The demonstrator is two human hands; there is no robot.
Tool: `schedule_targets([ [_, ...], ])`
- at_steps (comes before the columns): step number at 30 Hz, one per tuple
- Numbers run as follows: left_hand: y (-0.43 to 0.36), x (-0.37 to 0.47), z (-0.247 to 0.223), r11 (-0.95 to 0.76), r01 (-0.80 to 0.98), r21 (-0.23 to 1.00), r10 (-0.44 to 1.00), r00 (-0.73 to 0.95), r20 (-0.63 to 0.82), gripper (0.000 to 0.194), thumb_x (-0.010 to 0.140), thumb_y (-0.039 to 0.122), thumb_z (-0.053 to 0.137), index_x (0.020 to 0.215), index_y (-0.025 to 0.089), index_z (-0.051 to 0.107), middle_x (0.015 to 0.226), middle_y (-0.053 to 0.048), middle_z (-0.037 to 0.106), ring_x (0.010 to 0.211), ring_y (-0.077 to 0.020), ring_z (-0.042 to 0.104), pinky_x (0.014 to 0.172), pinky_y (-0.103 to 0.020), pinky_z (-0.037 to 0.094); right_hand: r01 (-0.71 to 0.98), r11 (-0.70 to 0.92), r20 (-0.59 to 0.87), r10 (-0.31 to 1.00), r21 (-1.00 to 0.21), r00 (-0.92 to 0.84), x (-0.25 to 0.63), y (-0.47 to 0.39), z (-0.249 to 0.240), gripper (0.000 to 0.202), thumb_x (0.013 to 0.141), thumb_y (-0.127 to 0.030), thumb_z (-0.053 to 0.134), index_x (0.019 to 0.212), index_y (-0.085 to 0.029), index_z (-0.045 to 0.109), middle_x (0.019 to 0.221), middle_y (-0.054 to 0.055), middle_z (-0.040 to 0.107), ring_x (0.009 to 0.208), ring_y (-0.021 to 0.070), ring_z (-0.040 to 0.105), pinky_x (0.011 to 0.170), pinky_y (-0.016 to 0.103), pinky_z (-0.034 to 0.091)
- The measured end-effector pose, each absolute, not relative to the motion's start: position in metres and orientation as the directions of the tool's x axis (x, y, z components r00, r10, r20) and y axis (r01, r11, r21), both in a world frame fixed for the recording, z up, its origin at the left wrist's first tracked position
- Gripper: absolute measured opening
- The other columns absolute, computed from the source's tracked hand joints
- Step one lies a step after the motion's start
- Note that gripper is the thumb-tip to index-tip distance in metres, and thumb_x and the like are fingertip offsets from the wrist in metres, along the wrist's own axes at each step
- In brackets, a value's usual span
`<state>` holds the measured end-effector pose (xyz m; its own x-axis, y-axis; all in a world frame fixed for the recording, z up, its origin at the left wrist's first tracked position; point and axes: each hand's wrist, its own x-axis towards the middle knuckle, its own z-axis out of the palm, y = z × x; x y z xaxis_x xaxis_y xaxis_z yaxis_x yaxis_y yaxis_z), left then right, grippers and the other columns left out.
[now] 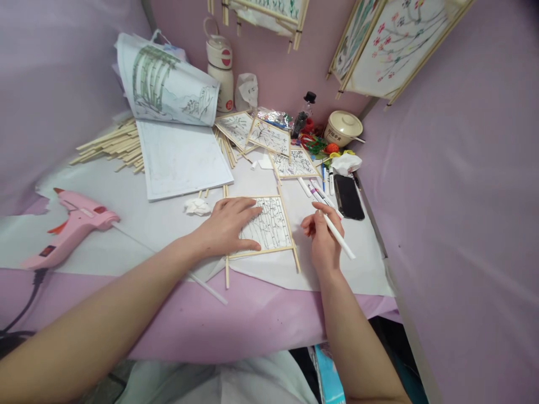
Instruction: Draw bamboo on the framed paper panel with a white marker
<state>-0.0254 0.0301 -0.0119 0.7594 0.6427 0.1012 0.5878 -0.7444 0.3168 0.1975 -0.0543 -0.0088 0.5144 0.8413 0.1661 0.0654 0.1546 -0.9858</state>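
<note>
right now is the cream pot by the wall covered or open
Covered: the cream pot has its lid on, knob up, with no opening showing.

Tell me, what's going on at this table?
A person is sitting with a little stick-framed picture of black lines. The left hand is spread out over the picture's left side. The right hand has a white pen in its grip, off to the right, not touching the picture. A pink glue gun lies at the left, and a phone lies at the right.
</note>
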Motion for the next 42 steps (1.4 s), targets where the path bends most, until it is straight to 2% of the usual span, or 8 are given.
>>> schedule_targets([
  [5,0.0297,-0.0228,-0.0075,-0.703,0.597,0.387,0.693,0.696,0.187,0.059,0.082,0.058,0.059,0.129,0.022,0.056,0.137,-0.01,0.057,0.129,-0.0293,0.048,0.108,-0.046,0.029,0.143,0.168,0.218,0.82,-0.975,0.529,0.1941,-0.0573,-0.0036,0.027,0.092,-0.042,0.052,0.106,-0.02,0.06,0.062,-0.003,0.06,0.053,0.0097,0.049,0.052,0.023,0.04],
  [10,0.0348,-0.0224,-0.011,-0.593,0.609,0.526,0.803,0.498,0.328,0.024,0.089,0.035,0.051,0.098,0.02,0.068,0.106,-0.006,0.072,0.104,-0.0234,0.063,0.094,-0.04,0.043,0.177,0.155,0.228,0.8,-0.972,0.555,0.1947,-0.0584,-0.0021,0.034,0.093,-0.049,0.048,0.106,-0.021,0.063,0.06,-0.004,0.055,0.054,0.0106,0.047,0.053,0.025,0.039],
  [15,0.0367,-0.0221,-0.0142,-0.59,0.597,0.544,0.808,0.435,0.398,0.02,0.088,0.028,0.052,0.08,0.02,0.069,0.097,-0.005,0.073,0.095,-0.0221,0.065,0.091,-0.042,0.045,0.261,0.069,0.215,0.782,-0.963,0.584,0.1974,-0.0584,-0.0051,0.036,0.092,-0.048,0.049,0.091,-0.02,0.071,0.065,-0.002,0.05,0.065,0.0122,0.05,0.065,0.027,0.041],
  [19,0.0349,-0.0208,-0.0137,-0.591,0.593,0.547,0.807,0.436,0.399,0.024,0.087,0.031,0.054,0.072,0.019,0.068,0.097,-0.006,0.072,0.095,-0.0225,0.064,0.091,-0.043,0.045,0.254,0.086,0.217,0.806,-0.963,0.551,0.1973,-0.0574,-0.0065,0.029,0.089,-0.044,0.055,0.085,-0.019,0.069,0.065,-0.002,0.051,0.063,0.0118,0.048,0.062,0.027,0.039],
  [24,0.0334,-0.021,-0.0119,-0.656,0.563,0.502,0.754,0.511,0.413,0.019,0.087,0.032,0.056,0.08,0.02,0.07,0.101,-0.006,0.072,0.099,-0.0232,0.064,0.093,-0.044,0.042,0.283,0.059,0.19,0.867,-0.957,0.46,0.1955,-0.0564,-0.0054,0.014,0.083,-0.034,0.062,0.085,-0.02,0.066,0.071,-0.003,0.058,0.065,0.012,0.05,0.061,0.025,0.04],
  [29,0.0344,-0.0223,-0.0135,-0.641,0.576,0.506,0.767,0.502,0.4,0.019,0.088,0.031,0.055,0.096,0.02,0.069,0.103,-0.006,0.071,0.102,-0.024,0.062,0.092,-0.043,0.043,0.269,0.023,0.146,0.883,-0.963,0.446,0.194,-0.0568,-0.0059,0.01,0.078,-0.026,0.061,0.086,-0.021,0.064,0.067,-0.004,0.055,0.058,0.0107,0.046,0.055,0.024,0.037],
  [35,0.0348,-0.0221,-0.0146,-0.636,0.589,0.499,0.772,0.495,0.4,0.018,0.087,0.028,0.055,0.094,0.019,0.069,0.103,-0.006,0.071,0.102,-0.0236,0.062,0.094,-0.043,0.043,0.335,0.009,0.175,0.864,-0.942,0.472,0.1944,-0.0589,-0.0053,0.017,0.08,-0.027,0.057,0.066,-0.02,0.053,0.054,-0.006,0.045,0.053,0.0101,0.042,0.052,0.024,0.033],
  [42,0.0352,-0.0223,-0.0155,-0.601,0.611,0.515,0.8,0.456,0.391,0.018,0.088,0.024,0.053,0.095,0.019,0.068,0.102,-0.005,0.07,0.101,-0.0233,0.062,0.094,-0.043,0.043,0.355,0.071,0.235,0.865,-0.932,0.443,0.1943,-0.0576,-0.0095,0.005,0.076,-0.02,0.055,0.073,-0.022,0.052,0.057,-0.007,0.047,0.053,0.0111,0.044,0.054,0.025,0.035],
])
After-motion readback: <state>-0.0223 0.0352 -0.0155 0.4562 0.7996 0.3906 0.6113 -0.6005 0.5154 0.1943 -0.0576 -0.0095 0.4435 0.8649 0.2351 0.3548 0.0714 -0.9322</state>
